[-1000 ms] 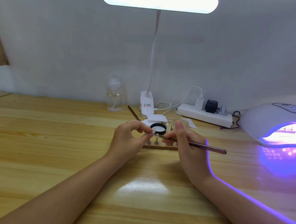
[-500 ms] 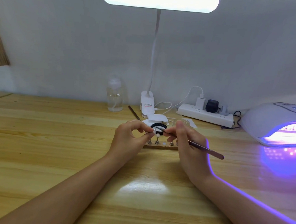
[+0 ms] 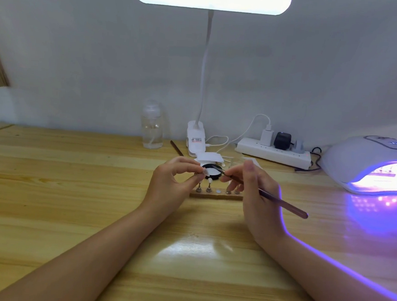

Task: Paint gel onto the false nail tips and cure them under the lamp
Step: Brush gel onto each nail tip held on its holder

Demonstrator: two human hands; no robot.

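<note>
My left hand (image 3: 175,180) pinches a nail tip (image 3: 205,173); my right hand (image 3: 252,191) grips the brush (image 3: 281,201), bristles near the tip, above the wooden stand (image 3: 215,195).

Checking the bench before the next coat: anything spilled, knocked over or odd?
Nothing spilled or toppled. Only oddity: the wooden nail stand has one bare slot mid-row, because the left hand pinches that nail tip while the right hand brushes it.
</note>
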